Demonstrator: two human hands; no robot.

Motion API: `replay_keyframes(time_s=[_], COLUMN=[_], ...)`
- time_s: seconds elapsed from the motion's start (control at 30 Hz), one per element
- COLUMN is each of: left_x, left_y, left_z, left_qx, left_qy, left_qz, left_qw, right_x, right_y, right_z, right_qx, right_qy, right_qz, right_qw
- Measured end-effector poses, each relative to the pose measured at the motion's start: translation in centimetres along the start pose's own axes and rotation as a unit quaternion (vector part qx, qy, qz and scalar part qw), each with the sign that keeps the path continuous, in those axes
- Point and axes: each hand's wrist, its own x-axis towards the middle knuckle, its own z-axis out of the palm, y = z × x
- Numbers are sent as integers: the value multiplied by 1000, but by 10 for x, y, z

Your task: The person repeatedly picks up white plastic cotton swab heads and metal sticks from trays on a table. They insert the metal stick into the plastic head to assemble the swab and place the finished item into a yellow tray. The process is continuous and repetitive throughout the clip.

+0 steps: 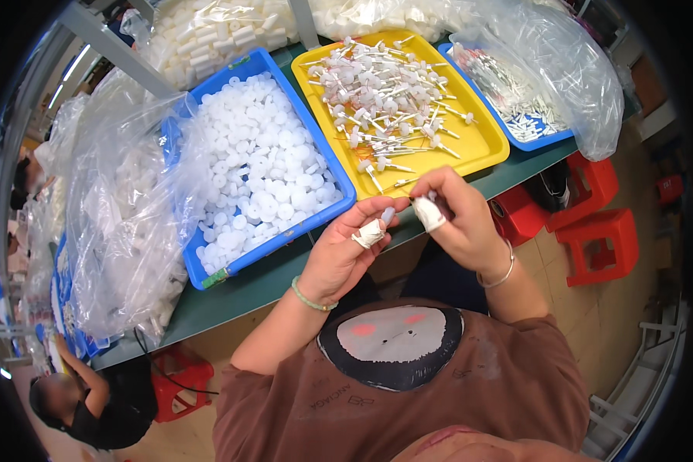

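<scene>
Both my hands meet just in front of the trays, each with white tape wrapped round the thumb. Between the thumb and fingers of my left hand [339, 250] is a small translucent plastic piece [388, 215], like the discs in the blue tray. The fingers of my right hand [463, 223] pinch close beside it; what they hold is too small and hidden to make out. A blue tray [285, 237] of white plastic discs [258, 146] is to the left. Straight ahead, a yellow tray [473, 150] carries many thin white rods with discs on them [385, 88].
At the right, a second blue tray [543, 141] contains thin white rods, partly under a clear plastic bag [585, 85]. Filled clear bags [123, 208] line the left and back of the green table [231, 312]. Red stools [600, 246] stand right; another person [104, 400] sits lower left.
</scene>
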Motion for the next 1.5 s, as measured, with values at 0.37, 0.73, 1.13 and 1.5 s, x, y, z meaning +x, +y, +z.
replay_keyframes(time_s=[0.37,0.73,1.13,1.5], left_x=[1,-1,0,0], left_y=[-2,-2,-5,-6], left_z=[0,1,2,4], left_qx=[0,13,66,74], left_qy=[9,25,8,24], left_qz=[14,5,33,57], left_qw=[1000,1000,997,995], right_x=[-26,-26,-26,-25], right_y=[3,-1,-2,-1], right_z=[16,14,23,19], right_qx=[-86,-101,-49,96], right_qy=[55,56,56,36], right_qz=[-22,-1,8,111], right_qw=[994,993,997,989])
